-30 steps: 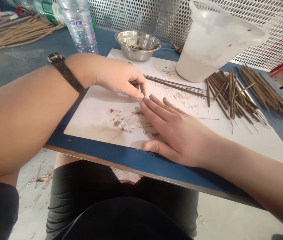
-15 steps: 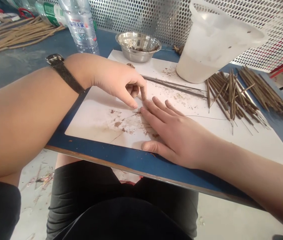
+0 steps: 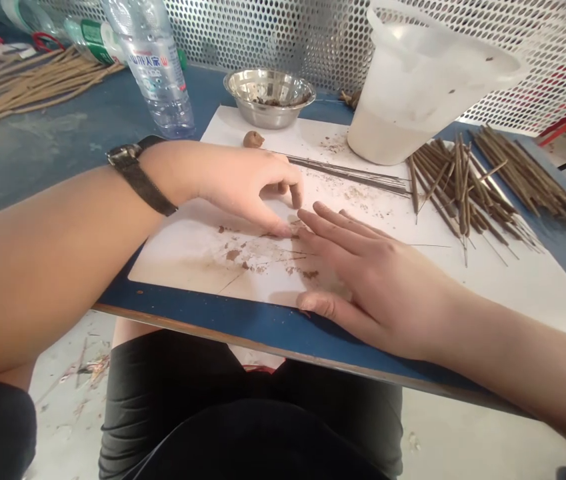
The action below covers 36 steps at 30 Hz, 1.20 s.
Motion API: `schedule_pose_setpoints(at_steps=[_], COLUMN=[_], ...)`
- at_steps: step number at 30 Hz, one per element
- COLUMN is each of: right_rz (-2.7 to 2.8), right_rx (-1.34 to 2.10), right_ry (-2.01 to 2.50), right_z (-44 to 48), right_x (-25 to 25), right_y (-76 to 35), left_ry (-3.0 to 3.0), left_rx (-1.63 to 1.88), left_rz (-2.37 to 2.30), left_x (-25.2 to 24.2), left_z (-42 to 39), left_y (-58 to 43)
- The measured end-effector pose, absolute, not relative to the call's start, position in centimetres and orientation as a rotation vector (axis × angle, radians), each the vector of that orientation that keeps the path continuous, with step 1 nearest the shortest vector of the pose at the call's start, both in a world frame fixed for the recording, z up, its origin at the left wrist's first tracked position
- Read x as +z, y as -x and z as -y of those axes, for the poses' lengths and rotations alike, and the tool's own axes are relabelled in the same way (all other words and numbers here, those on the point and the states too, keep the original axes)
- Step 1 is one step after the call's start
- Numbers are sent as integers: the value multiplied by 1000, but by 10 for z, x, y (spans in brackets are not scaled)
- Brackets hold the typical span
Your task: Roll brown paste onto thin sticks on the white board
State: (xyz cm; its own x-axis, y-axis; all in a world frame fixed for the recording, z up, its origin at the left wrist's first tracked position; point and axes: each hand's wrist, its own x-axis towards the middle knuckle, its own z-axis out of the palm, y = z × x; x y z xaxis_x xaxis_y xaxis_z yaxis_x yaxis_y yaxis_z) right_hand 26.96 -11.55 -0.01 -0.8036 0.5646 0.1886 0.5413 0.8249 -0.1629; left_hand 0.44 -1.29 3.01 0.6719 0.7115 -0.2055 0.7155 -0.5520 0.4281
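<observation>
My right hand lies palm down with its fingers stretched out, over a thin dark stick whose end shows past the knuckles on the white board. What lies beneath the palm is hidden. My left hand, a dark watch on its wrist, arches over the board. Its thumb and index finger are apart, close to my right fingertips. Brown crumbs are scattered below both hands. A small brown lump sits behind my left hand, beside a bundle of bare thin sticks.
Brown-coated sticks are piled at the right, with another bundle beyond. Behind stand a metal bowl, a translucent pitcher and a plastic bottle. Long brown strands lie far left. The blue table's edge is nearest me.
Both hands have shifted slightly right and nearer to me. My left hand has dropped lower, uncovering the brown lump. The view has shifted slightly.
</observation>
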Motion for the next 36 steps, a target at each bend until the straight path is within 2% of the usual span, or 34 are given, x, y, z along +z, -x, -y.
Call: schedule_pose_setpoints(at_steps=[28, 36], right_rz=[2914, 2896], right_rx=[207, 216], right_ry=[870, 872], right_z=[105, 104], right_x=[-1, -3], right_y=[-270, -255], left_ry=[-2436, -2336], left_rx=[-123, 70], left_rz=[-1319, -1448], left_x=[29, 37], left_z=[21, 19], left_y=[-12, -7])
